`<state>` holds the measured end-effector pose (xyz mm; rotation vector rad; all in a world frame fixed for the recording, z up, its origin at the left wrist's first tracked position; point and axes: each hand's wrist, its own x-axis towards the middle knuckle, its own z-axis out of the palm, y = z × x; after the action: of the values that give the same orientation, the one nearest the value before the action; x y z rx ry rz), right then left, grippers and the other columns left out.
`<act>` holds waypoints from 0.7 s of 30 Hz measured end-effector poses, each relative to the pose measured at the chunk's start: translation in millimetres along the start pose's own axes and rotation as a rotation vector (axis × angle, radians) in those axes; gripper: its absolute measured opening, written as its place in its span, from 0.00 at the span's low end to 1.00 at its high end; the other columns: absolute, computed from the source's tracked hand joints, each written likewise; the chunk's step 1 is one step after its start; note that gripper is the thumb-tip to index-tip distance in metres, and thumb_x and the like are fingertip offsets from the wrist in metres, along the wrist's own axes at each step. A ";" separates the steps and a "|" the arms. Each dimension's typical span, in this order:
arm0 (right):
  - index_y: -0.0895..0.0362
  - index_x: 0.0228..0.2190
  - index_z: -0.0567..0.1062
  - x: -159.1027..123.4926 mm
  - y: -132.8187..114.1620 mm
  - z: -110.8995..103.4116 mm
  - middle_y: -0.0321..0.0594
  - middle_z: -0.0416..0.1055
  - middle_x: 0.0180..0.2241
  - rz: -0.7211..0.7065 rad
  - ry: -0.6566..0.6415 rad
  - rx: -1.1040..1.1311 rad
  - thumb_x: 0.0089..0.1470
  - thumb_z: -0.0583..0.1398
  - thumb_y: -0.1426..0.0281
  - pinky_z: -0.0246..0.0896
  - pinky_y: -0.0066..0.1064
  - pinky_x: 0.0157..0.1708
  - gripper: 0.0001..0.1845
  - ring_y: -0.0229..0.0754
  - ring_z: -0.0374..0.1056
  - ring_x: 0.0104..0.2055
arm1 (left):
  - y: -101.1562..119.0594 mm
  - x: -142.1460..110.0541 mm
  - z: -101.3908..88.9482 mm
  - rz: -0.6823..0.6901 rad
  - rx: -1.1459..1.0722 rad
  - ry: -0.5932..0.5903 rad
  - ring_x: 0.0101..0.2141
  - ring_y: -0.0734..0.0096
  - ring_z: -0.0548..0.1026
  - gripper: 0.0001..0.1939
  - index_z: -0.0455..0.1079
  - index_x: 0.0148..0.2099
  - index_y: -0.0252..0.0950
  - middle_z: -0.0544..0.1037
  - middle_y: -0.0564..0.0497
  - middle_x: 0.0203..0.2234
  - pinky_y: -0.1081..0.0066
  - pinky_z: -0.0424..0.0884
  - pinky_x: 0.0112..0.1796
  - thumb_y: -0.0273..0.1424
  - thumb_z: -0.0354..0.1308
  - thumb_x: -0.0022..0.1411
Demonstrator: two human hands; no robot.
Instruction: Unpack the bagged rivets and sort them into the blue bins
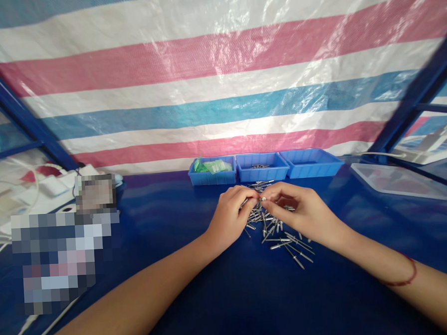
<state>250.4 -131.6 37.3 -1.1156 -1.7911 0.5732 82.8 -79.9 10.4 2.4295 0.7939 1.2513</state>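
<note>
My left hand and my right hand meet fingertip to fingertip above a loose pile of silver pop rivets. Between the right thumb and forefinger shows the small shiny end of a pop rivet. The left thumb and forefinger are pinched together right beside it; what they hold, if anything, is hidden. Several rivets lie spread toward me, their thin stems pointing different ways. Part of the pile is covered by my hands.
Behind the pile stand three blue bins: the left bin holds green plastic bags, the middle bin some rivets, and the right bin adjoins it. A translucent lid lies at right. Cables and a power strip are at left.
</note>
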 end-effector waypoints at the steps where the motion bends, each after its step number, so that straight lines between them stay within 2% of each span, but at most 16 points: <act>1: 0.55 0.31 0.72 -0.7 -1.6 -0.5 0.37 0.72 0.29 -0.028 -0.010 -0.064 0.52 0.58 0.67 0.64 0.30 0.28 0.05 0.37 0.67 0.28 | 0.3 -0.2 0.1 0.003 -0.007 -0.017 0.37 0.69 0.73 0.06 0.68 0.37 0.37 0.75 0.50 0.34 0.68 0.67 0.40 0.27 0.50 0.65; 4: 0.55 0.27 0.69 3.5 -5.4 -4.0 0.34 0.69 0.24 -0.097 -0.014 -0.223 0.51 0.57 0.70 0.62 0.28 0.24 0.03 0.34 0.63 0.23 | 0.7 -1.8 0.5 -0.011 -0.010 -0.047 0.39 0.69 0.72 0.07 0.67 0.40 0.38 0.75 0.50 0.36 0.68 0.67 0.42 0.28 0.48 0.66; 9: 0.55 0.29 0.69 37.2 6.8 -19.0 0.37 0.72 0.27 -0.162 0.134 -0.511 0.50 0.56 0.71 0.62 0.30 0.26 0.02 0.37 0.66 0.23 | 0.0 -4.6 1.6 -0.061 0.007 -0.003 0.43 0.67 0.71 0.12 0.63 0.51 0.37 0.74 0.48 0.40 0.65 0.66 0.45 0.29 0.46 0.67; 13: 0.56 0.31 0.70 74.2 36.6 -28.4 0.40 0.73 0.27 -0.166 0.200 -0.719 0.50 0.56 0.70 0.60 0.32 0.27 0.04 0.41 0.68 0.25 | 1.2 -4.6 1.3 -0.075 0.064 -0.035 0.43 0.67 0.71 0.10 0.66 0.47 0.38 0.75 0.50 0.41 0.64 0.65 0.45 0.28 0.47 0.66; 16: 0.57 0.32 0.71 93.5 57.8 -29.3 0.45 0.75 0.30 -0.165 0.134 -0.828 0.50 0.55 0.71 0.61 0.35 0.28 0.07 0.47 0.71 0.31 | 2.2 -4.6 0.4 -0.099 0.124 -0.054 0.43 0.67 0.71 0.10 0.68 0.45 0.40 0.75 0.52 0.40 0.64 0.64 0.45 0.26 0.48 0.65; 18: 0.57 0.32 0.72 98.8 64.6 -28.4 0.47 0.75 0.31 -0.136 0.100 -0.866 0.50 0.55 0.72 0.61 0.36 0.28 0.08 0.49 0.71 0.31 | 2.2 -5.0 -0.2 -0.126 0.167 -0.047 0.43 0.67 0.71 0.11 0.70 0.42 0.40 0.75 0.53 0.39 0.64 0.63 0.44 0.23 0.49 0.62; 21: 0.57 0.33 0.72 92.5 60.0 -26.1 0.46 0.75 0.30 -0.136 0.142 -0.842 0.49 0.55 0.71 0.62 0.36 0.29 0.08 0.48 0.71 0.31 | 1.8 -5.9 -0.7 -0.172 0.224 -0.036 0.44 0.67 0.70 0.13 0.71 0.38 0.41 0.76 0.55 0.38 0.63 0.62 0.45 0.20 0.50 0.58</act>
<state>284.7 -24.0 46.5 -1.5064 -2.0033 -0.3904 80.1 -84.9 7.9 2.4814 1.1606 1.1034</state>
